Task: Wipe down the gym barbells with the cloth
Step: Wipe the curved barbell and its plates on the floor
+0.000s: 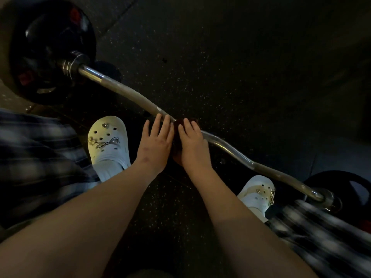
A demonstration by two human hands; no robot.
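Maroon cloth, barbell under left hand, right hand.

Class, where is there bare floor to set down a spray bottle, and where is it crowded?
Free: the speckled floor beyond the curl bar, between the weight plates; a narrower patch between the forearms. Crowded: mid-bar, where left hand and right hand rest at the cloth, flanked by clogs.

White clog with silver bow and heart charms stood on dark speckled floor. Second white clog, gold charms, lay well apart to its right, lower in frame. Blurred plaid fabric sat just left of the first clog.
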